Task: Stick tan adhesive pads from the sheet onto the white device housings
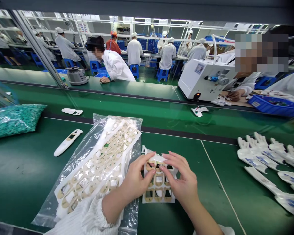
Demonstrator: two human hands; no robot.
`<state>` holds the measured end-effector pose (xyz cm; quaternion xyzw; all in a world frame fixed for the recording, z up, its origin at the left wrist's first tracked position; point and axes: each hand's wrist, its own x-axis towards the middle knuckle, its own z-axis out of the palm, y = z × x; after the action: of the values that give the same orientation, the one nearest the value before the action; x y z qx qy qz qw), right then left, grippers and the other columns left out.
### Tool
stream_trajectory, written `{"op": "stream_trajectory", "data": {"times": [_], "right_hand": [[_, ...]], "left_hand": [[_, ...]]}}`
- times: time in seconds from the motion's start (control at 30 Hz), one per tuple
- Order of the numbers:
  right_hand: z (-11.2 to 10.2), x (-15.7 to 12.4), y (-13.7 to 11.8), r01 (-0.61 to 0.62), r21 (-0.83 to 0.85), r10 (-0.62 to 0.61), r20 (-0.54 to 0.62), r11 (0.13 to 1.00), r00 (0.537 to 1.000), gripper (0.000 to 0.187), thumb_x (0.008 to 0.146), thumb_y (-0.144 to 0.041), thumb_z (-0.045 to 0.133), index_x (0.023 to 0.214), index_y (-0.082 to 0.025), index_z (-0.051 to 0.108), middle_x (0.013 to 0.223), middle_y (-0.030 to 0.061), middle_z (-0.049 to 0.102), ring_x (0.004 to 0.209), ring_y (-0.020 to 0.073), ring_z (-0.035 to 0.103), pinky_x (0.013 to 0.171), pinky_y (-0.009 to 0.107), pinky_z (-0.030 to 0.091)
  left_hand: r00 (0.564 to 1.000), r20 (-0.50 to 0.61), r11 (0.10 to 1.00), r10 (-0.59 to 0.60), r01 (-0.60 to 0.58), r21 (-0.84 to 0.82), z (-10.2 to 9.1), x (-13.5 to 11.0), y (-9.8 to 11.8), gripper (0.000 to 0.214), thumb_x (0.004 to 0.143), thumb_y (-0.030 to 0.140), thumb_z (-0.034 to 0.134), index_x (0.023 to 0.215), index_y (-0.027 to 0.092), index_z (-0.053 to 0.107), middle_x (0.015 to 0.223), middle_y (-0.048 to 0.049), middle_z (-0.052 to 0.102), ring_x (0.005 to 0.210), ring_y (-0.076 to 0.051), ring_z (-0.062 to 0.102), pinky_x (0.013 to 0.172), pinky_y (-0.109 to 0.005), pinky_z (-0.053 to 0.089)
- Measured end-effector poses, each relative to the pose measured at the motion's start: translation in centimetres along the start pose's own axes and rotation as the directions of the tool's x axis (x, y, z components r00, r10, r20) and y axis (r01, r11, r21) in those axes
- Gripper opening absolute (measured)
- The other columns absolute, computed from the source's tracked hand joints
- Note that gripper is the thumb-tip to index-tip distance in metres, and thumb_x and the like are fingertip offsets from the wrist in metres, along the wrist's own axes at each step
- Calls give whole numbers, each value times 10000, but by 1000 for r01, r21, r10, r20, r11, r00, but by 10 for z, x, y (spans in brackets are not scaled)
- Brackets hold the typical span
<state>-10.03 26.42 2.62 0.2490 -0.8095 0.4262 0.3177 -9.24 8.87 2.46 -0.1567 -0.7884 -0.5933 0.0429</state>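
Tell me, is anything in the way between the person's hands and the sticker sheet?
No, nothing visible stands in the way. The left hand and right hand are already touching the sticker sheet. The plastic bag lies to its left, not between them.

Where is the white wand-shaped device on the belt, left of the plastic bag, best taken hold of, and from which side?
Probably around the slim handle of the white wand-shaped device, coming from above. It lies flat and diagonal on the green belt, so the narrow end can likely be pinched across, leaving the wider end with its dark window free.
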Motion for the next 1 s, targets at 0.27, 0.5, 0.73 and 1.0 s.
{"op": "stream_trajectory", "data": {"times": [0.27,0.5,0.73,1.0], "right_hand": [[-2,3,-5,76,-67,-79,-47,995,996,226,739,2,672,873,-166,604,920,76,625,995,210,560,822,407,500],[-13,5,-9,15,93,-11,-36,996,999,232,731,6,670,838,-195,625,862,46,614,963,200,565,822,398,504],[-31,11,7,-294,433,361,-80,852,929,101,769,-127,681,760,-227,665,752,8,640,857,163,602,820,335,503],[-49,20,46,-803,375,802,208,463,560,351,533,-429,841,686,-155,683,714,54,666,701,166,600,695,324,495]], "left_hand": [[999,1,996,37,-37,78,0,0,3,466,835,167,547,1290,254,499,1032,-56,620,917,-181,590,840,-325,487],[952,69,861,-297,298,-412,0,6,-2,631,757,297,687,1322,136,456,745,-12,543,731,-164,564,775,-346,507],[922,50,780,-385,354,-516,-9,15,1,659,688,306,759,1270,117,514,624,46,508,593,-82,465,621,-214,397],[876,29,780,-481,442,-444,-9,13,9,364,674,382,722,898,104,653,508,39,493,449,-76,410,464,-204,321]]}}
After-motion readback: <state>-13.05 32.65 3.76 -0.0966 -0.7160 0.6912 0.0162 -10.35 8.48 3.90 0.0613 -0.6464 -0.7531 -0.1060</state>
